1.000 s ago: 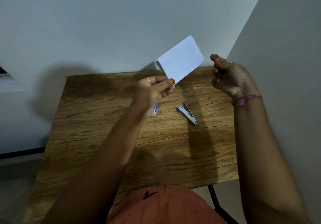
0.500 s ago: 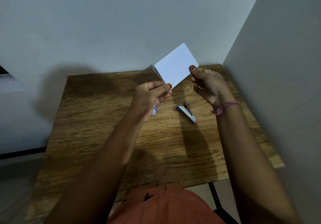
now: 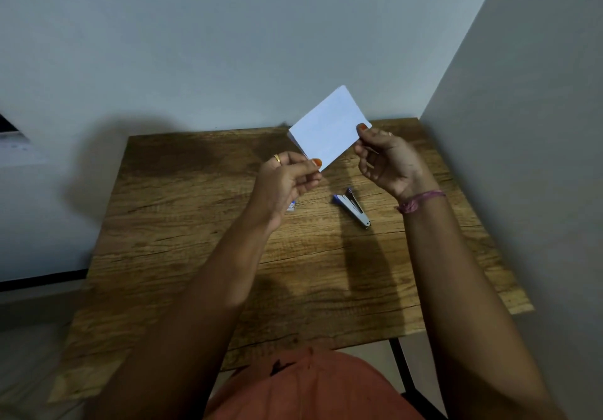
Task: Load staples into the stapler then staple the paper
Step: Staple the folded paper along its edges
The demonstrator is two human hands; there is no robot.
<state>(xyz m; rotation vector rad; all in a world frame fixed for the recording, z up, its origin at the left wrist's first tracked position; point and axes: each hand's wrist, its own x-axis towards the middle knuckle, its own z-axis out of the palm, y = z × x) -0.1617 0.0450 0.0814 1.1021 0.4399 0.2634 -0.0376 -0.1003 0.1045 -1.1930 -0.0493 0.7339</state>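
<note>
Both hands are up over the worktop (image 3: 202,256), and the paper (image 3: 328,129) is held in the air between them, tilted like a diamond. The left hand (image 3: 287,181) pinches its lower corner, thumb on the near face, orange nail showing right at the edge, the other fingers curled behind. The right hand (image 3: 388,162) pinches the right-hand corner, thumb tip on the front, fingers tucked behind the sheet. The paper looks folded or stacked; a second edge shows along its left side. It touches nothing but those fingertips and hangs well above the wood.

Down on the worktop the stapler (image 3: 352,206) lies flat below the right hand, blue end pointing away, metal end nearer the person. Just behind the left wrist a small staple box (image 3: 292,206) peeks out, mostly hidden. A pink band (image 3: 421,201) wraps the right wrist.
</note>
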